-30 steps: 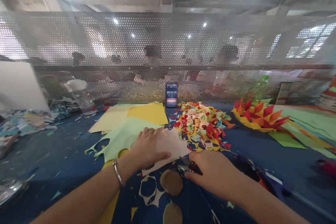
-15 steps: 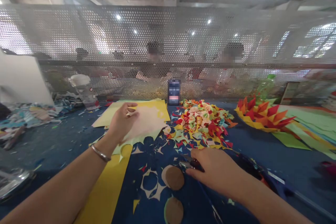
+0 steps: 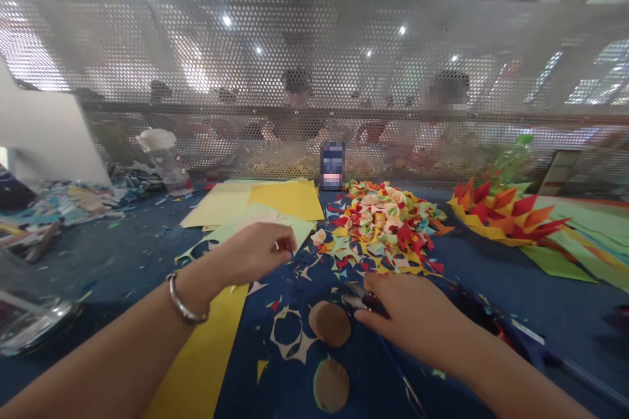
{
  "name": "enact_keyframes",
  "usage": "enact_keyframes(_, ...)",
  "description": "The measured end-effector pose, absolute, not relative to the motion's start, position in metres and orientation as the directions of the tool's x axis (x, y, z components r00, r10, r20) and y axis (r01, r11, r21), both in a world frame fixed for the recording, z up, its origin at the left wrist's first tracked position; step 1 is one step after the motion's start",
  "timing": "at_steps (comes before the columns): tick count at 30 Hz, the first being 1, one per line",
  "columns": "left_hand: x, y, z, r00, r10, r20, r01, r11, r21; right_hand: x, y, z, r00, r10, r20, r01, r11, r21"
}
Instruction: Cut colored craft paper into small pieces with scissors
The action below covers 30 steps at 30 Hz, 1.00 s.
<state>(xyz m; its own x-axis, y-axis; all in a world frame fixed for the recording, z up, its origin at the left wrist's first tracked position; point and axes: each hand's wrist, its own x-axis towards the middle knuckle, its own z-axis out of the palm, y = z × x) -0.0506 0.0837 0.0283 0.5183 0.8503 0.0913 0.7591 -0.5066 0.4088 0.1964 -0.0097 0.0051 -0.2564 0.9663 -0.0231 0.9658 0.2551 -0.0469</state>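
My left hand (image 3: pixel 258 250), with a silver bangle at the wrist, hovers over the front of a pale green paper sheet (image 3: pixel 268 213). Its fingers are curled in; whatever may be between the tips cannot be made out. My right hand (image 3: pixel 400 304) is closed around dark-handled scissors (image 3: pixel 354 299), blades pointing left. Just left of them lies a round brown disc (image 3: pixel 333 325) with a pale edge under it, and a second brown disc (image 3: pixel 331 385) sits nearer me. Beside these is a pale paper offcut (image 3: pixel 289 334) with a round hole.
A heap of colourful paper scraps (image 3: pixel 388 216) lies beyond my right hand. Yellow paper (image 3: pixel 199 360) extends under my left forearm. A phone (image 3: pixel 333 165) stands against the perforated screen (image 3: pixel 236 78). On the right is a red-orange paper flower (image 3: pixel 506 213); at left, a plastic cup (image 3: pixel 167 163).
My left hand has come down and right, toward me, off the stacked sheets. The pale pinkish sheet beside it no longer shows. My right hand keeps the scissors in nearly the same place.
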Motion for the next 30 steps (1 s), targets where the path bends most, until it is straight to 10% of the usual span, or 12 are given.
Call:
enact_keyframes(12, -0.013, 0.024, 0.019, 0.826, 0.562, -0.044, 0.542, -0.77, 0.338, 0.188, -0.014, 0.01, -0.256, 0.965, -0.056, 0.966, 0.258, 0.034)
enact_keyframes(19, -0.005, 0.021, 0.017, 0.829, 0.553, 0.078, 0.52, -0.815, 0.256, 0.191, -0.014, 0.008, -0.211, 0.977, -0.035, 0.974, 0.213, 0.082)
enact_keyframes(30, -0.003, -0.012, 0.028, 0.835, 0.528, -0.155, 0.548, -0.769, 0.33, 0.183, -0.023, 0.014, -0.346, 0.936, 0.063, 0.938, 0.347, -0.018)
